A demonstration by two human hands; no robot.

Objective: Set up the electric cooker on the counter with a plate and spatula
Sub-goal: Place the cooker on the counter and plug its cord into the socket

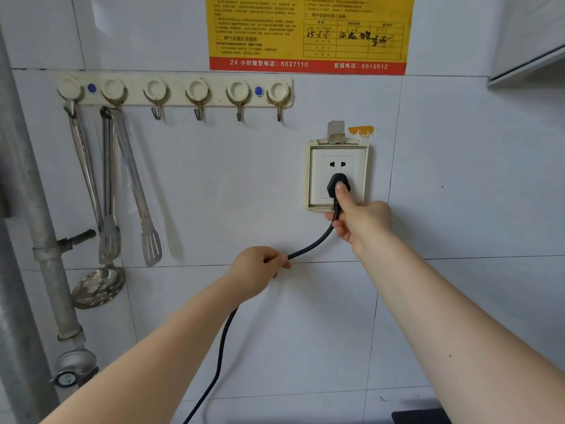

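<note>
Against the white wall socket [336, 175], the right hand [360, 221] presses the black plug [336, 182] straight in, while the left hand [256, 270], lower-left, grips its black rubber cord [312, 244].

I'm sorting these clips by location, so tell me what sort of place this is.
Most likely a home kitchen. Metal cooking utensils hang from a hook rail on a white tiled wall, a yellow notice is stuck above, and the right hand presses a black plug into a wall socket.
</note>
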